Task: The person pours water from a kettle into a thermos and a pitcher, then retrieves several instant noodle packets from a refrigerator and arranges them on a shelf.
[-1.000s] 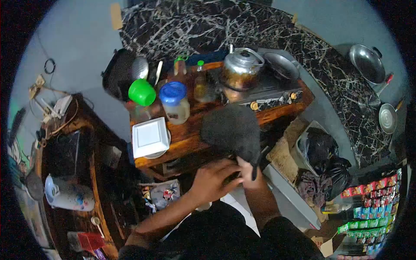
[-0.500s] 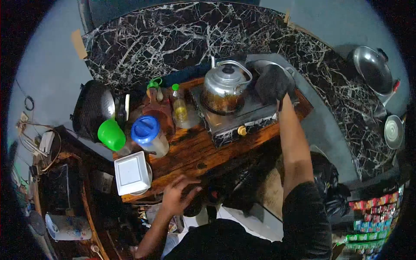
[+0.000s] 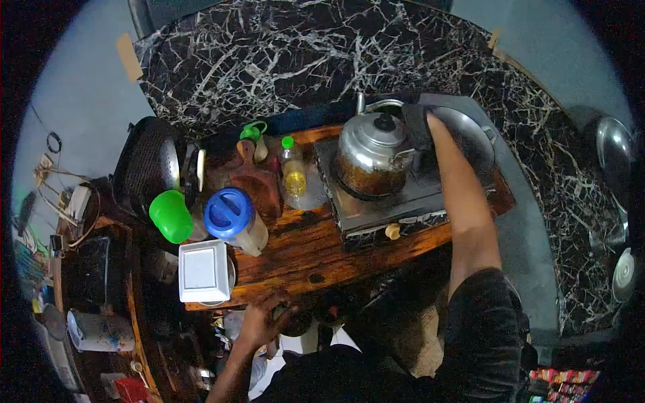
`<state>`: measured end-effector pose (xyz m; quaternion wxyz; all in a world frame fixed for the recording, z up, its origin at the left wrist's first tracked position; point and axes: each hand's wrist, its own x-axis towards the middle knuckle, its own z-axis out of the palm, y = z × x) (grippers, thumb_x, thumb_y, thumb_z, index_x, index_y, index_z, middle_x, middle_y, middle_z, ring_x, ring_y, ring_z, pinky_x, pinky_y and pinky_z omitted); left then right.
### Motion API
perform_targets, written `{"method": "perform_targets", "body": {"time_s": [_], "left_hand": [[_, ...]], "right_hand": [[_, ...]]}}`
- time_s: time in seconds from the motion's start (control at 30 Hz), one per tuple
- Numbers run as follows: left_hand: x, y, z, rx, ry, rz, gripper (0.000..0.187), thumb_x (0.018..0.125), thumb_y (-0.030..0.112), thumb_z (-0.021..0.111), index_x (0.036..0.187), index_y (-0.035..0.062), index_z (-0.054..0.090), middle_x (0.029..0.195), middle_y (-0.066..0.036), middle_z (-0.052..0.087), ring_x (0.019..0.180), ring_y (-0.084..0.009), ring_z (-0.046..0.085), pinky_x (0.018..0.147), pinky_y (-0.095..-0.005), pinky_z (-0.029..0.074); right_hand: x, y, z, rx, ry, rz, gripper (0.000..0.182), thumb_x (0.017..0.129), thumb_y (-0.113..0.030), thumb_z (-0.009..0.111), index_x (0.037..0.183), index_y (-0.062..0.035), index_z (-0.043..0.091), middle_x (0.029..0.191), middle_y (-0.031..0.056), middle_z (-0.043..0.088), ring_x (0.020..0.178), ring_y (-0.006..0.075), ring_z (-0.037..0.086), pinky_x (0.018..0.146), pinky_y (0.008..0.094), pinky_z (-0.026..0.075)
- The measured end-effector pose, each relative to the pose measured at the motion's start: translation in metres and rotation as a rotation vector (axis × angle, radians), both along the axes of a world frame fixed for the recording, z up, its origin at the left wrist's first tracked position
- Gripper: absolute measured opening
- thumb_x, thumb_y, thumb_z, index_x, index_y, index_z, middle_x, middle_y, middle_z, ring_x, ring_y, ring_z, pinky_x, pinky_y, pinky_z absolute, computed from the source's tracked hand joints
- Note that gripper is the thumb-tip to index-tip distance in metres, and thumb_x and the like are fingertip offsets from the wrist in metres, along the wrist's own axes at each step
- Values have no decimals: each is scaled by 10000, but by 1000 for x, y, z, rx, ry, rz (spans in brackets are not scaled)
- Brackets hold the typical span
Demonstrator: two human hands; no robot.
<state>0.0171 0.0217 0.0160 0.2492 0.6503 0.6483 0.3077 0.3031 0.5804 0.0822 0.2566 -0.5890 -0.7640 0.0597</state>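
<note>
My right hand point(image 3: 431, 122) reaches over the stove point(image 3: 376, 218) with a dark cloth point(image 3: 417, 127) bunched in it. The cloth covers my fingers and overlaps the handle of a silver kettle point(image 3: 373, 151), which is browned around its lower half. Whether my fingers close around the handle is hidden. A wide metal wok point(image 3: 467, 138) sits on the stove to the right of the kettle, partly behind my forearm. Down at the front edge of the wooden table point(image 3: 302, 255), my left hand point(image 3: 263, 321) is loosely bent, fingers apart and holding nothing.
Left of the stove stand a bottle of yellow liquid point(image 3: 293, 174), a wooden board point(image 3: 252, 178), a blue-lidded jug point(image 3: 232, 215), a green cup point(image 3: 171, 216) and a white square dish point(image 3: 203, 272). A black basket point(image 3: 141, 168) is further left. A marble-patterned wall covering point(image 3: 302, 60) rises behind.
My right hand and the cloth have moved left from over the wok to the kettle's handle, uncovering more of the wok. My left hand has lowered slightly. The view has shifted.
</note>
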Motion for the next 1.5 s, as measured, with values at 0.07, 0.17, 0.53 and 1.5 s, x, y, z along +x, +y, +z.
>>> {"method": "perform_targets", "body": {"time_s": [0.07,0.17,0.53,1.5], "left_hand": [[0,2,3,27,-12,-46,251,810,156,726,1038,67,672,1026,-158,647,949,-349,632,818,-401,515],[2,2,4,58,-39,-39,230,811,142,722,1020,57,674,1009,-154,650,933,-346,637,795,-398,518],[4,-13,36,-46,-102,-7,231,819,138,710,1036,71,668,989,-152,654,927,-347,635,792,-408,512],[-175,-340,10,461,40,908,152,835,50,684,970,2,633,977,-124,662,922,-232,629,800,-311,480]], "right_hand": [[-16,17,6,12,-62,21,327,816,-228,639,1059,-12,677,1013,195,676,956,323,661,854,404,516],[-9,23,1,33,-155,48,329,811,-222,640,1062,-13,679,1011,198,677,956,327,664,855,406,519],[-49,-36,37,28,-505,20,311,711,-132,649,962,52,654,1035,263,655,1004,371,648,880,411,526],[-129,-446,185,332,-166,690,534,777,-175,711,1249,8,543,1237,168,605,1122,279,579,990,359,422]]}}
